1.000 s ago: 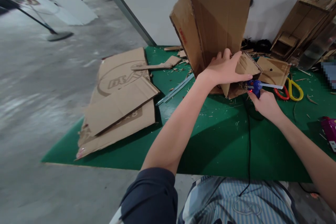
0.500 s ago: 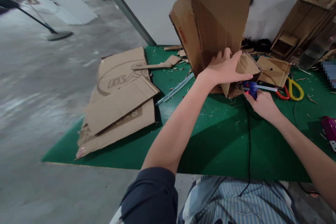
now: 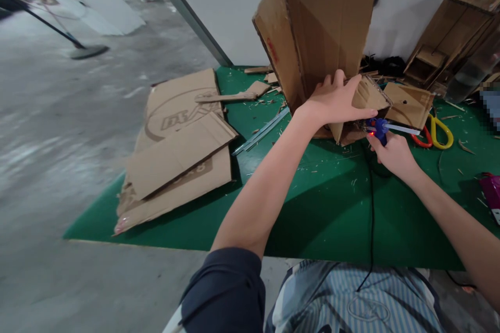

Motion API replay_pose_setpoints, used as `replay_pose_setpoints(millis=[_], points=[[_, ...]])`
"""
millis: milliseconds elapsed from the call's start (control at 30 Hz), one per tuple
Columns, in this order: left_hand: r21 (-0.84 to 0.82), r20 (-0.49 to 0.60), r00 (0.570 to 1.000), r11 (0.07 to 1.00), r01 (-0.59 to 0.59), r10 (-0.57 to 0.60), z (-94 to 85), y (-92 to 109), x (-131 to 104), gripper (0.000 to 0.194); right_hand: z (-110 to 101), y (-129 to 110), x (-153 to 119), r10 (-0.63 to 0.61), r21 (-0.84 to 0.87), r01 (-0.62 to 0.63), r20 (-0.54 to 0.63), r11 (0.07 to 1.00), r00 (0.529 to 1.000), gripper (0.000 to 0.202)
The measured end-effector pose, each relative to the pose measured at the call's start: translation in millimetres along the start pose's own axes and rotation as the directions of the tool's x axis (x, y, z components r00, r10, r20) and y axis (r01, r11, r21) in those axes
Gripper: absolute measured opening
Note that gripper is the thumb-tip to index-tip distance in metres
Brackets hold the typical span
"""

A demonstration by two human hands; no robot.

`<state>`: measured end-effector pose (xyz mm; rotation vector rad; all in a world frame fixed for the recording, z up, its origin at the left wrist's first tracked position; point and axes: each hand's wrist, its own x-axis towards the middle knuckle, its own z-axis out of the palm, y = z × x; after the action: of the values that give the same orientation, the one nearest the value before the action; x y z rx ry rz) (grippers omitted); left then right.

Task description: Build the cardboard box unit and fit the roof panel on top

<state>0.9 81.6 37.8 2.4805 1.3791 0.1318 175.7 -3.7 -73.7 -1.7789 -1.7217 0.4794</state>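
My left hand (image 3: 336,101) lies spread over the lower part of an upright cardboard structure (image 3: 328,26), its fingers apart and pressing on the cardboard. My right hand (image 3: 394,153) is closed round a blue glue gun (image 3: 379,129), which has a red light lit and a clear glue stick (image 3: 408,129) poking out of its back. The gun's nozzle points left under the structure's small box part (image 3: 371,94); the tip is hidden. A black cord (image 3: 371,213) runs from the gun down over the table edge.
Flat cardboard pieces (image 3: 179,151) lie on the green table (image 3: 320,229) at left, beside clear glue sticks (image 3: 261,132). Yellow-and-red scissors (image 3: 441,134), a holed cardboard piece (image 3: 408,104), a purple power strip (image 3: 491,192) and a cardboard construction (image 3: 449,36) are at right.
My right hand and the glue gun have moved slightly right. My left hand stays spread on the cardboard, nearly unmoved.
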Motion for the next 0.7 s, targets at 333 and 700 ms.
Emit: replay_pose_setpoints(millis=[333, 700], points=[[0.022, -0.008, 1.0, 1.0, 0.008, -0.007, 2.0, -0.9, 1.5, 0.108, 0.9, -1.3, -1.5, -0.084, -0.006, 0.084, 0.018, 0.996, 0.996, 0.03], [0.032, -0.005, 1.0, 0.999, 0.003, -0.002, 1.4, -0.9, 1.1, 0.104, 0.4, -5.1, -0.3, -0.117, -0.005, 0.117, 0.047, 0.993, 0.992, 0.027]])
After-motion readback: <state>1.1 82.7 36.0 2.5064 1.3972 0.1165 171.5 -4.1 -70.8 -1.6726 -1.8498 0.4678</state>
